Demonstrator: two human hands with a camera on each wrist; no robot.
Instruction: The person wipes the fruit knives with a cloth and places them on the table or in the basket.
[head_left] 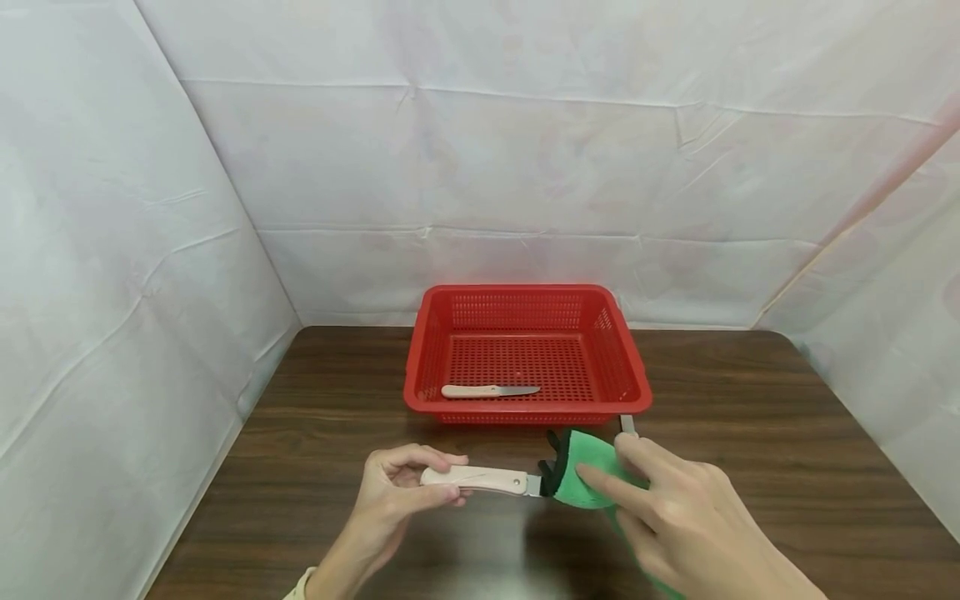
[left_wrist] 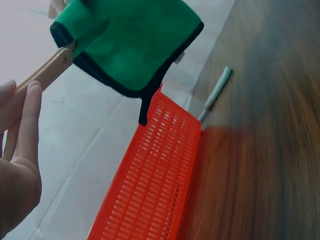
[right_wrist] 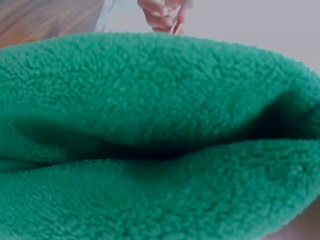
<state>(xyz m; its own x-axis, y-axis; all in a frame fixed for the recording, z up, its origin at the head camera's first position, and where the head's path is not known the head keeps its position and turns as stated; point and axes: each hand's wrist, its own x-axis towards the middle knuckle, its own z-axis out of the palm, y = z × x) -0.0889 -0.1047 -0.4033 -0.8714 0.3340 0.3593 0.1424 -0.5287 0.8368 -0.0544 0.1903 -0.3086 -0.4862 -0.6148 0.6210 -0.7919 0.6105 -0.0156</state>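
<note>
My left hand [head_left: 397,492] grips the pale pink handle of a small knife [head_left: 480,479], its blade pointing right. In the left wrist view the knife handle [left_wrist: 52,67] sits between thumb and fingers. My right hand [head_left: 675,508] holds a green cloth [head_left: 588,467] with black edging, folded over the blade, so only a short bit of metal near the handle shows in the head view. Plush green cloth [right_wrist: 160,90] fills most of the right wrist view, hiding the blade, with the left hand [right_wrist: 165,12] beyond it.
A red perforated basket [head_left: 528,407] stands at the back of the dark wooden table [head_left: 322,433]. Inside it lies a similar knife [head_left: 472,391]. Another knife [head_left: 627,424] lies by the basket's front right corner, partly hidden by my right hand. White sheeting [head_left: 480,167] hangs around the table.
</note>
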